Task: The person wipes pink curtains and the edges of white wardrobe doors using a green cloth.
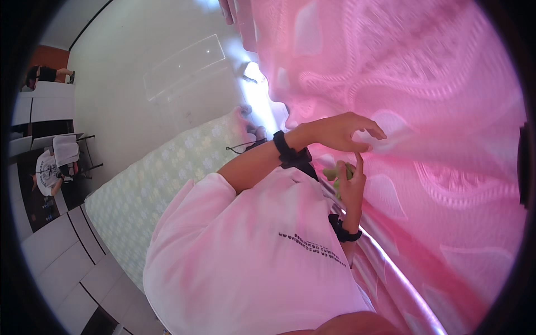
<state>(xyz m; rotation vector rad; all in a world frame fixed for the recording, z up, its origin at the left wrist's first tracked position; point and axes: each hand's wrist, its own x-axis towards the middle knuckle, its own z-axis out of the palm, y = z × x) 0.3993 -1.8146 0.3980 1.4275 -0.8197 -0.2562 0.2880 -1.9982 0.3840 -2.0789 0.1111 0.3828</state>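
My left hand point(343, 130) reaches out in front of the pink patterned curtain point(452, 138). Its thumb and fingers are curved apart, and I see nothing gripped between them. Just below it my right hand point(352, 186) is closed around a small soft-looking green thing point(335, 173), partly hidden by the fingers. What exactly it is I cannot tell. One finger of the right hand points up close to the left thumb. Each wrist wears a black strap, with a dark device on the left strap point(289, 150).
A bed point(167, 163) with a pale green flowered cover lies beside me, on a glossy pale floor point(167, 63). Two other people point(46, 171) are at the far left, one near a folding-leg stand point(88, 157). Bright light enters at the curtain's edge.
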